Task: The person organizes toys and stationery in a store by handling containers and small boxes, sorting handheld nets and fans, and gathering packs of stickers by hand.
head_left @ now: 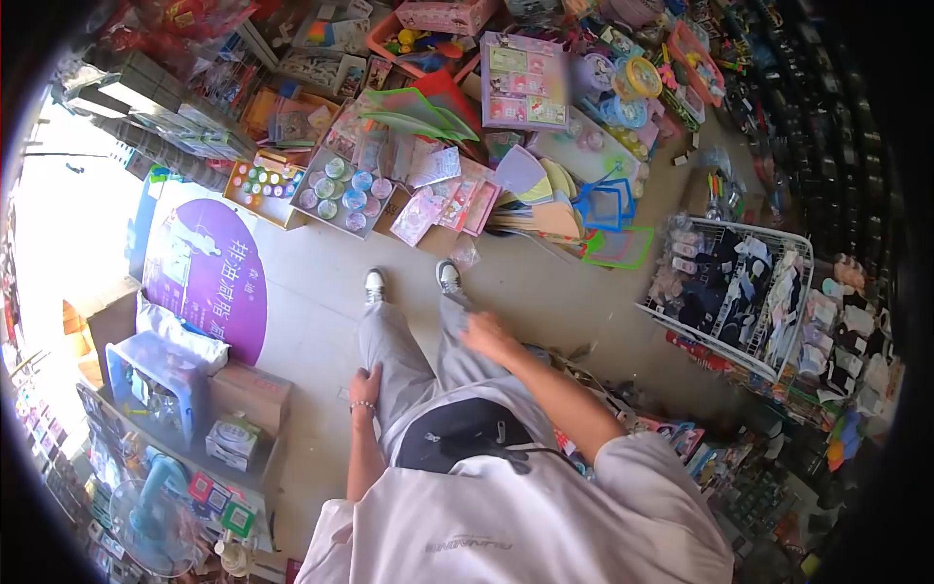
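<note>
My left hand (365,387), with a bracelet at its wrist, hangs beside my left thigh in grey trousers (397,352). Its fingers point down loosely and appear to hold nothing. Over my right leg is my right hand (488,337), fingers slightly bent and apart, with nothing visible in them. A black bag (457,434) lies against my front, between my forearms. Ahead of my shoes (376,283), stationery and small goods are spread low down: a tray of round tubs (342,191), pink booklets (418,216) and fan-shaped pieces (522,173). Neither hand touches them.
A white wire basket (722,226) of dark packaged goods stands on the right. Blue frames (607,203) and a green frame (623,247) lie near it. On the left are a purple round sign (219,273), a clear plastic bin (161,375) and a cardboard box (251,391).
</note>
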`<act>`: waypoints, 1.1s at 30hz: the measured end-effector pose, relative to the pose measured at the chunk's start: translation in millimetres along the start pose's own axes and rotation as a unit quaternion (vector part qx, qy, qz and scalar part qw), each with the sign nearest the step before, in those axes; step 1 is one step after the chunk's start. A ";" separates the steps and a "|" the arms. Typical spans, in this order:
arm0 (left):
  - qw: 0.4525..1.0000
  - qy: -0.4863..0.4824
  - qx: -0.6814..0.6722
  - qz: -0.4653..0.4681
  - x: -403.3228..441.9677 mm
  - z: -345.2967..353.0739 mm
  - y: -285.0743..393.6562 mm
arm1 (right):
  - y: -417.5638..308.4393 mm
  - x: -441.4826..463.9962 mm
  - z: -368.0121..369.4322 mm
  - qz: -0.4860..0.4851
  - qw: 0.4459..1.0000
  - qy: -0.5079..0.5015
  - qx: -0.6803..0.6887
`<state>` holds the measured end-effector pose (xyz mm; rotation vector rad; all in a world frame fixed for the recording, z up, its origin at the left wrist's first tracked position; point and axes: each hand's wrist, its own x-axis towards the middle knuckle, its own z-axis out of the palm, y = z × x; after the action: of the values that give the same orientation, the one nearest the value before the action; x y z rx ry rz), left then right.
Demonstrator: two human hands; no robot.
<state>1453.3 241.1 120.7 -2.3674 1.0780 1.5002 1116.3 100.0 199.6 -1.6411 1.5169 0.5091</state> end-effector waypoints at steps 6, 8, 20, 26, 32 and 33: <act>0.950 -0.137 0.227 0.165 45.1 -112.9 -26.3 | -32.9 -2.3 109.2 0.094 0.988 -0.020 0.119; 0.929 -0.224 0.210 0.206 37.6 -159.1 -37.5 | -55.9 -2.6 125.5 0.083 0.985 0.014 0.151; 0.832 -0.377 0.285 0.291 35.6 -180.3 -11.8 | -88.0 -19.7 117.0 0.010 0.934 -0.285 0.216; 0.785 -0.304 0.398 0.366 179.8 -132.2 -7.4 | 21.2 114.5 178.4 0.044 0.855 -0.227 0.465; 0.778 -0.141 0.413 0.451 333.2 -72.5 58.1 | 174.9 326.7 310.4 0.188 0.928 0.170 0.275; 0.777 -0.121 0.411 0.462 348.0 -64.7 64.7 | 209.3 359.6 338.6 0.227 0.916 0.146 0.296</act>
<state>1545.8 -8.5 -121.3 -1.0027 2.3542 1.0303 1064.3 155.8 -331.4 -0.9162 2.0404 0.0137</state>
